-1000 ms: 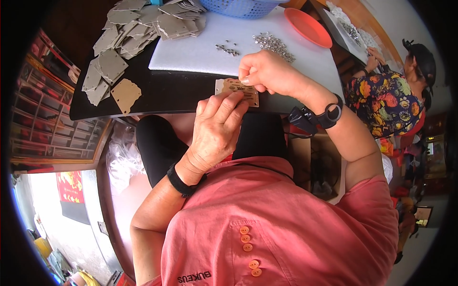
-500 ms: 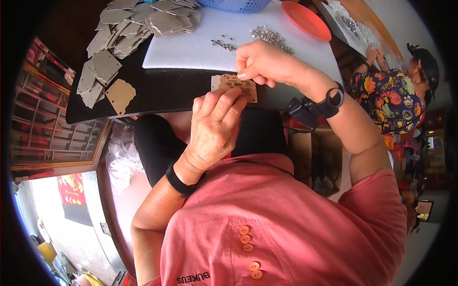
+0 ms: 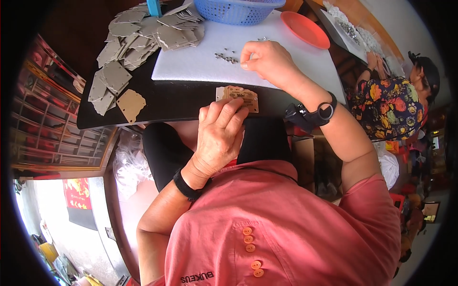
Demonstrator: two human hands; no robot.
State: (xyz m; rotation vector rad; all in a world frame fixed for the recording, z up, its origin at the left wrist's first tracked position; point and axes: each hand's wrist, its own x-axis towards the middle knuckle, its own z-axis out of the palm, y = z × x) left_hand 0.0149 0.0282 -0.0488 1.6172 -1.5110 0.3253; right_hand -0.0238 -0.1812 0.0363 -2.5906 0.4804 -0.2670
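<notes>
My left hand (image 3: pixel 222 126) lies over the near edge of a small tan board (image 3: pixel 249 101) with dark print and a shaped outline, holding it at the front edge of the black table. A paler piece (image 3: pixel 220 93) shows at the board's left side. Above the white foam sheet (image 3: pixel 191 66), my right hand (image 3: pixel 267 57) has thumb and forefinger pinched together; whatever they hold is too small to make out. Just left of these fingertips lies a small group of shiny metal pieces (image 3: pixel 226 58). Another bit of metal pieces (image 3: pixel 262 39) shows behind the hand, which hides the rest.
Grey shaped boards (image 3: pixel 129 40) are heaped at the far left, with one tan board (image 3: pixel 131 106) near the table edge. A blue basket (image 3: pixel 238 12) and a red plate (image 3: pixel 305 29) stand at the back. At right, another person in a floral top (image 3: pixel 389 107) works at a white tray.
My right hand has moved from the board up over the foam sheet, beside the metal pieces. My left hand stays on the board. The view has shifted slightly.
</notes>
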